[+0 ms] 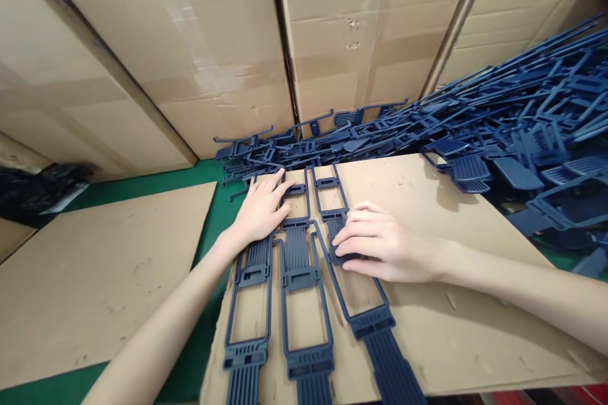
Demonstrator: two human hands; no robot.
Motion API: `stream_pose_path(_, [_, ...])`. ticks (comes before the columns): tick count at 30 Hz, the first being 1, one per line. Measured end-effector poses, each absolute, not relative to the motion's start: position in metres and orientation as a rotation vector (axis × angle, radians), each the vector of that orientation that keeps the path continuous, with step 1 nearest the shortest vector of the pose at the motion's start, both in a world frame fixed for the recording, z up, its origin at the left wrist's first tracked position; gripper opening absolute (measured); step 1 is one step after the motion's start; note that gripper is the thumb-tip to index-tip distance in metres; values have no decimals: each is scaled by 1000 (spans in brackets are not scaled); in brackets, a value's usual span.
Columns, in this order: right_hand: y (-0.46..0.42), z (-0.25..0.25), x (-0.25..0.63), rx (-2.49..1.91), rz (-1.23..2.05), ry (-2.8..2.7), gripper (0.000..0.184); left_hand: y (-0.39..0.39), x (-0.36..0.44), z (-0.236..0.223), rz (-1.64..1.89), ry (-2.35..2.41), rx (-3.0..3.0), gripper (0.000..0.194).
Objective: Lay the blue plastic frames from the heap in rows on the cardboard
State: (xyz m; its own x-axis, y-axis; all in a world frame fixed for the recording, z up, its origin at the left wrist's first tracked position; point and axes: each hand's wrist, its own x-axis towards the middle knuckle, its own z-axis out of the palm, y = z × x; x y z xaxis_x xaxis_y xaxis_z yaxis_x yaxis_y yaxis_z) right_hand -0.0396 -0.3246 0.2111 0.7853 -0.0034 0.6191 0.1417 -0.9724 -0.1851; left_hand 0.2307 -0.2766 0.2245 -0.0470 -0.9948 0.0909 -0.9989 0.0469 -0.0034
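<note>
Three long dark blue plastic frames, each with an open rectangular loop and a ribbed flat section, lie lengthwise on a cardboard sheet: a left frame point(253, 275), a middle frame point(303, 277) and a right frame point(373, 316). My left hand point(261, 205) rests with spread fingers over the far part of the left frame, its thumb reaching toward the middle one. On the ribbed part of the right frame, my right hand point(375, 240) has its fingers bent and close together, gripping it. The right frame slants, its near end pointing right. My hands hide parts of the left and right frames.
A large tangled pile of similar blue plastic pieces point(513, 120) stretches along the back and right. Tall cardboard boxes point(228, 44) stand behind. Another cardboard sheet point(104, 278) lies left on the green surface point(204, 253), near a black plastic bag point(38, 186).
</note>
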Motion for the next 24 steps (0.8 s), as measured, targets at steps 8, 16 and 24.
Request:
stream_pose_path(8, [-319, 207, -44, -2674, -934, 50, 15, -276, 226, 225, 56, -2223, 2148, 51])
stream_pose_path(16, [-310, 211, -46, -2630, -862, 20, 15, -275, 227, 227, 55, -2227, 2140, 51])
stream_pose_path(24, [-303, 211, -46, -2654, -859, 2, 15, -276, 226, 225, 50, -2221, 2142, 50])
